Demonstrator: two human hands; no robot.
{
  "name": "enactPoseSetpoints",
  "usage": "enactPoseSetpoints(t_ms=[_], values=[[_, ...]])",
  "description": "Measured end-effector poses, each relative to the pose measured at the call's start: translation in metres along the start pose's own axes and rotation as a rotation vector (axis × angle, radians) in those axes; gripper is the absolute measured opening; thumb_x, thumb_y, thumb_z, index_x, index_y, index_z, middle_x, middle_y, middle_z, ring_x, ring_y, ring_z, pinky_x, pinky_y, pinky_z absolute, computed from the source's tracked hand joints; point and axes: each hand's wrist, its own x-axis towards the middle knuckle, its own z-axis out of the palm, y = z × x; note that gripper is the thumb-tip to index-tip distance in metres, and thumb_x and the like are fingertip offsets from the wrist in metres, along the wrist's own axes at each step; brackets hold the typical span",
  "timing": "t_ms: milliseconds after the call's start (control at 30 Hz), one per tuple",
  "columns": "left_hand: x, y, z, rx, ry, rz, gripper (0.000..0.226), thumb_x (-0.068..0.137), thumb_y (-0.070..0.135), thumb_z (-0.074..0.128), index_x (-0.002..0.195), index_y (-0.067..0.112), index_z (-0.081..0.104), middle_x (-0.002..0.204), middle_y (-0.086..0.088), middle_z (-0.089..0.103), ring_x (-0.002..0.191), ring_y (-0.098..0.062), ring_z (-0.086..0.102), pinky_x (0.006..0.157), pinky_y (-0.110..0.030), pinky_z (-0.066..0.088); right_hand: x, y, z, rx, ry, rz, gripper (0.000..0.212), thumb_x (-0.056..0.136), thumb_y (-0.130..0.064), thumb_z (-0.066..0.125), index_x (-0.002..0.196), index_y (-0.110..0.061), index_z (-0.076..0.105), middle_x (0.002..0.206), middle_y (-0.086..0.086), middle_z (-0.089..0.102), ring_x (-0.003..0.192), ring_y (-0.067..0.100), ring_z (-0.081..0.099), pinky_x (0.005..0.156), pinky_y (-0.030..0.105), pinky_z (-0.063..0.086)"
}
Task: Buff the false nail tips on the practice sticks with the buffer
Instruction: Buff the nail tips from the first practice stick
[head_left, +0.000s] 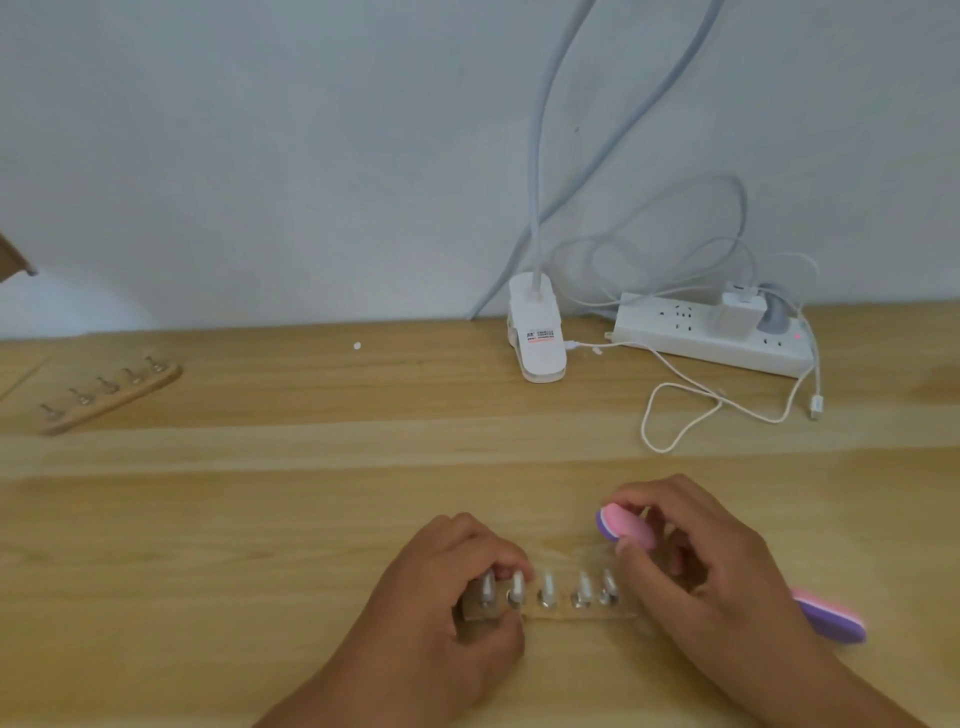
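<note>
My left grip (447, 587) pinches the stand (571, 617) on the worktop (311, 493); its tips (548, 587) look light and brittle. Right grip (711, 566) holds the buffer (628, 526) mid-length, probably soft, near the rightmost tip.

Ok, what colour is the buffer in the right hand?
The buffer is pink over purple, clearest in the head view.

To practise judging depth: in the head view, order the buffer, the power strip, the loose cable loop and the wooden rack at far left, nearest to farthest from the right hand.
1. buffer: held in the right hand.
2. cable loop: on the table just beyond that hand.
3. power strip: at the back, by the wall.
4. wooden rack: far left.
</note>
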Motion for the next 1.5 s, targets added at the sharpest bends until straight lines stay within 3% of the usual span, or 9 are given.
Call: enactPoseSetpoints(t_ms=[133,367,500,833,933,1033,1133,1367,1500], values=[[-0.002,0.002,0.0,0.011,0.006,0.001,0.025,0.072,0.021,0.068,0.093,0.037,0.067,0.092,0.014,0.057,0.092,-0.009,0.056,0.074,-0.016,0.043,-0.001,-0.002,0.0,-0.005,0.011,-0.019,0.039,0.082,0.001,0.073,0.097,-0.035,0.069,0.096,-0.014,0.063,0.071,0.014,0.054,0.062,0.017,0.041],[-0.005,0.004,-0.001,0.015,0.076,-0.068,0.03,0.075,0.019,0.078,0.099,0.033,0.068,0.096,0.021,0.057,0.093,-0.006,0.054,0.074,-0.009,0.038,-0.008,-0.007,-0.002,-0.103,0.087,-0.109,0.03,0.085,-0.008,0.067,0.112,-0.02,0.074,0.109,-0.017,0.064,0.096,-0.003,0.054,0.09,0.008,0.038],[-0.01,0.0,-0.004,-0.056,0.201,-0.151,0.025,0.066,0.032,0.077,0.09,0.037,0.069,0.091,0.019,0.059,0.088,-0.006,0.055,0.071,-0.007,0.037,-0.012,-0.009,-0.001,-0.158,0.097,-0.142,0.031,0.085,-0.013,0.062,0.114,-0.02,0.072,0.111,-0.014,0.063,0.102,-0.002,0.053,0.091,0.009,0.038],[-0.014,-0.002,-0.007,-0.241,0.241,-0.193,0.02,0.069,0.013,0.086,0.075,0.031,0.079,0.075,0.01,0.065,0.061,-0.001,0.052,0.057,-0.01,0.037,-0.014,-0.005,0.0,-0.193,0.109,-0.17,0.035,0.087,0.001,0.071,0.112,-0.023,0.07,0.11,-0.022,0.06,0.097,-0.009,0.051,0.087,0.003,0.035],[-0.016,0.001,-0.004,-0.136,0.259,-0.139,0.019,0.071,0.013,0.085,0.076,0.03,0.078,0.077,0.013,0.064,0.067,-0.003,0.058,0.062,-0.013,0.041,-0.014,-0.003,0.002,-0.184,0.127,-0.193,0.039,0.085,0.005,0.072,0.113,-0.023,0.069,0.111,-0.021,0.061,0.097,-0.007,0.051,0.087,0.004,0.035],[-0.018,0.008,-0.002,0.22,0.291,0.018,0.016,0.072,0.015,0.083,0.079,0.028,0.078,0.082,0.017,0.065,0.076,-0.005,0.061,0.069,-0.025,0.05,-0.013,-0.002,0.002,-0.17,0.152,-0.191,0.044,0.083,0.009,0.072,0.115,-0.022,0.07,0.111,-0.018,0.06,0.095,-0.004,0.051,0.089,0.005,0.035],[-0.023,0.017,-0.001,0.364,0.371,0.102,0.009,0.071,0.018,0.077,0.075,0.026,0.075,0.08,0.018,0.069,0.072,-0.006,0.062,0.066,-0.031,0.051,-0.012,0.0,0.001,-0.156,0.184,-0.183,0.043,0.085,0.009,0.071,0.115,-0.022,0.069,0.111,-0.015,0.059,0.094,0.004,0.053,0.089,0.005,0.035],[-0.027,0.039,0.001,-0.344,0.436,-0.111,0.026,0.075,-0.003,0.076,0.073,0.024,0.077,0.078,0.01,0.074,0.069,-0.003,0.067,0.059,-0.016,0.049,-0.023,-0.016,0.007,-0.011,0.259,-0.229,0.034,0.092,-0.009,0.067,0.115,-0.034,0.063,0.111,-0.019,0.062,0.096,0.014,0.06,0.088,0.011,0.041],[-0.024,0.04,0.01,-0.467,0.397,-0.12,0.017,0.08,0.01,0.075,0.077,0.026,0.078,0.084,0.004,0.071,0.071,-0.011,0.065,0.058,-0.035,0.051,-0.031,-0.026,0.016,-0.036,0.222,-0.391,0.023,0.095,-0.02,0.058,0.117,-0.021,0.065,0.114,-0.017,0.059,0.107,0.009,0.059,0.096,0.014,0.04]])
